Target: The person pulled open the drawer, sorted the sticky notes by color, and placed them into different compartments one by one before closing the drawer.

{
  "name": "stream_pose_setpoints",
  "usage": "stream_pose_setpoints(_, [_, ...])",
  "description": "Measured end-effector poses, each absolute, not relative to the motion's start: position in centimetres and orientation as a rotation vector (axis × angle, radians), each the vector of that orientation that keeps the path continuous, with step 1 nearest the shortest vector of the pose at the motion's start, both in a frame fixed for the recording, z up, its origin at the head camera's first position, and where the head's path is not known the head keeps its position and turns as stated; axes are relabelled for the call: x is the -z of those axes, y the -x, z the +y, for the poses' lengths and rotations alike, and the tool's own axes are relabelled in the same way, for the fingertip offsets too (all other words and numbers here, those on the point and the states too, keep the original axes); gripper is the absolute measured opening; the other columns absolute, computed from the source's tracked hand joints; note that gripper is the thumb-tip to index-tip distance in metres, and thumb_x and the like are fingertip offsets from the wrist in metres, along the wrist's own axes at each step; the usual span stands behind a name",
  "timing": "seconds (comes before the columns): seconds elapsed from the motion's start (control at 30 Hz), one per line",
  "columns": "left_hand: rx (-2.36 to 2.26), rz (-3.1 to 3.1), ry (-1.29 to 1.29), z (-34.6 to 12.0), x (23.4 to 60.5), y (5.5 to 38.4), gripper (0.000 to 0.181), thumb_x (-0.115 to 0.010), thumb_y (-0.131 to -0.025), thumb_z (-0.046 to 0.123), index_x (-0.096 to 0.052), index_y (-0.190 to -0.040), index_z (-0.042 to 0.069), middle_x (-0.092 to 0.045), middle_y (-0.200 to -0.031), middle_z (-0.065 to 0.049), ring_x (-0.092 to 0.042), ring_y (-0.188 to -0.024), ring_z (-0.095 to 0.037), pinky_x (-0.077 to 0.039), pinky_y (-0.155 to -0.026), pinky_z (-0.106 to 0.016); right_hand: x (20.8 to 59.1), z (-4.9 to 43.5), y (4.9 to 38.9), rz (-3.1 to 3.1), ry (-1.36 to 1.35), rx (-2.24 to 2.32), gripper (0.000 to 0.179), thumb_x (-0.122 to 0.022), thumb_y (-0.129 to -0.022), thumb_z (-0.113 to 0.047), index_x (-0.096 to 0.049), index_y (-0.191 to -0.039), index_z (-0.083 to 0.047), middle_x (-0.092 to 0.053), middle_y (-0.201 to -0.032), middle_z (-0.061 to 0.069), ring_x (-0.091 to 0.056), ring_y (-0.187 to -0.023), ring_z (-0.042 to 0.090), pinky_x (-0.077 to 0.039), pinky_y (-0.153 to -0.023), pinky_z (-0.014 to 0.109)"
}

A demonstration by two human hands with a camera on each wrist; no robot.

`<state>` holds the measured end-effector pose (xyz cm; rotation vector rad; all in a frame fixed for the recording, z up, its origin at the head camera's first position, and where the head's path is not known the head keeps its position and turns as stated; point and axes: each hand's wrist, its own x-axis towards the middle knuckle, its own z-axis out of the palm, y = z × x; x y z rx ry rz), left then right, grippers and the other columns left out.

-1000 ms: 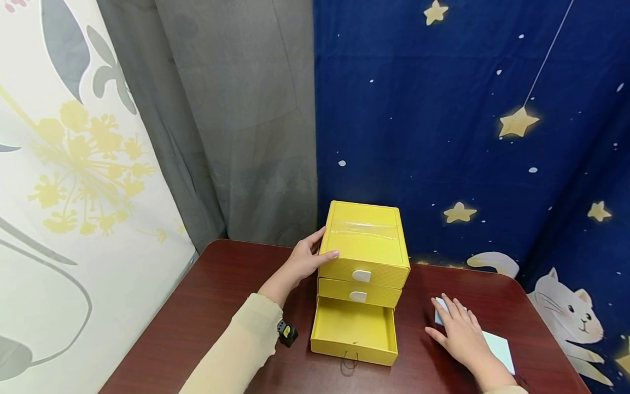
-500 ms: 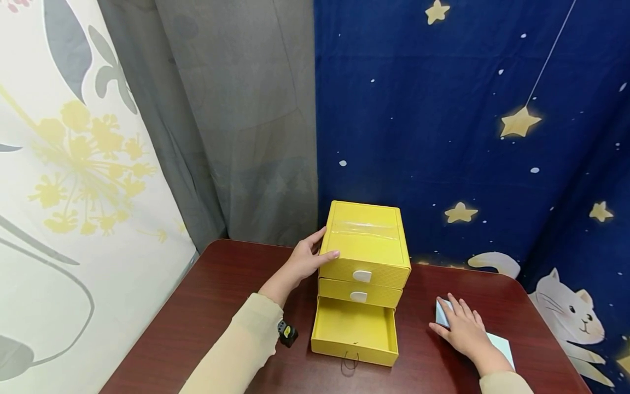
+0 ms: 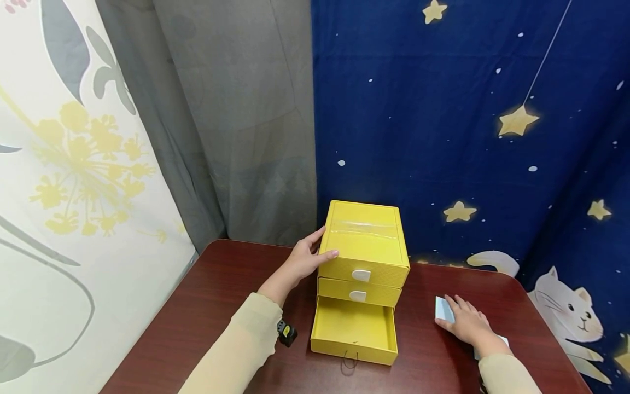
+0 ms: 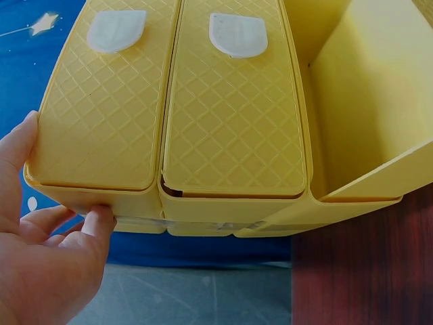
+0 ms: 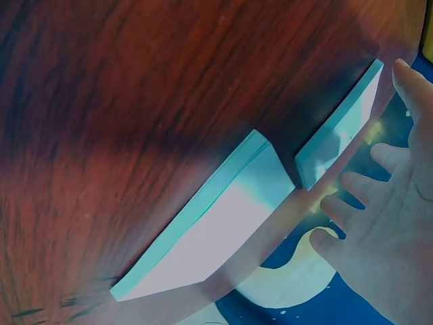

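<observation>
Upright yellow drawer box [image 3: 366,246], lowest drawer [image 3: 354,325] open, small pale-blue pad [image 5: 342,130] at right, larger pad [image 5: 213,220] near it

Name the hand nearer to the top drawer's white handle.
Left. The left hand holds the yellow cabinet, left of the white handle; the right hand is farther away, to its right.

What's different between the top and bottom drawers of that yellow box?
The top drawer is shut, while the bottom drawer is pulled out, showing its inside. The top drawer has a white tab on its front; the bottom drawer shows no such tab, but a thin dark loop at its front. Both are yellow.
</observation>
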<state>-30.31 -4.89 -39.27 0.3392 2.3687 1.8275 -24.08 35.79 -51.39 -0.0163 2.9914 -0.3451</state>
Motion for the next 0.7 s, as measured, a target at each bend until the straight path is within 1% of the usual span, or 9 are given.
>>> stream_pose_setpoints(0.17, [-1.833, 2.360, -0.343, -5.0, 39.3, 30.3, 0.087, -0.074, -0.081, 0.038, -0.026, -0.151, 0.021, -0.026, -0.156, -0.004, -0.027, -0.142, -0.022, -0.034, -0.110, -0.040, 51.3, 36.3, 24.5, 2.941, -0.053, 0.360, 0.095, -0.061, -0.081, -0.061, -0.033, -0.141, 0.007, -0.030, -0.137, 0.039, -0.033, -0.120, 0.058, -0.031, -0.093, 0.072])
stream_pose_setpoints(0.33, [-1.835, 2.357, -0.334, -4.9, 39.3, 30.4, 0.087, -0.074, -0.080, 0.039, -0.026, -0.151, 0.022, -0.026, -0.156, -0.003, -0.027, -0.142, -0.021, -0.035, -0.110, -0.040, 51.3, 36.7, 24.7, 2.921, -0.075, 0.388, 0.096, -0.063, -0.080, -0.060, -0.034, -0.140, 0.009, -0.032, -0.133, 0.039, -0.037, -0.116, 0.056, -0.035, -0.090, 0.069])
stream_pose_setpoints(0.5, [-1.828, 2.365, -0.341, -4.9, 39.3, 30.3, 0.086, -0.074, -0.080, 0.038, -0.027, -0.150, 0.022, -0.026, -0.156, -0.003, -0.027, -0.142, -0.021, -0.035, -0.109, -0.039, 51.5, 36.9, 24.8, 2.924, -0.070, 0.382, 0.101, -0.064, -0.077, -0.063, -0.035, -0.138, 0.011, -0.033, -0.130, 0.041, -0.038, -0.115, 0.055, -0.038, -0.088, 0.068])
stream_pose_setpoints(0.7, [-1.826, 2.370, -0.351, -4.9, 39.3, 30.3, 0.087, -0.074, -0.081, 0.038, -0.026, -0.151, 0.019, -0.026, -0.156, -0.003, -0.027, -0.142, -0.021, -0.035, -0.110, -0.039, 51.5, 37.0, 24.9, 2.936, -0.078, 0.366, 0.104, -0.064, -0.074, -0.066, -0.038, -0.135, 0.014, -0.036, -0.125, 0.041, -0.042, -0.110, 0.055, -0.039, -0.086, 0.067])
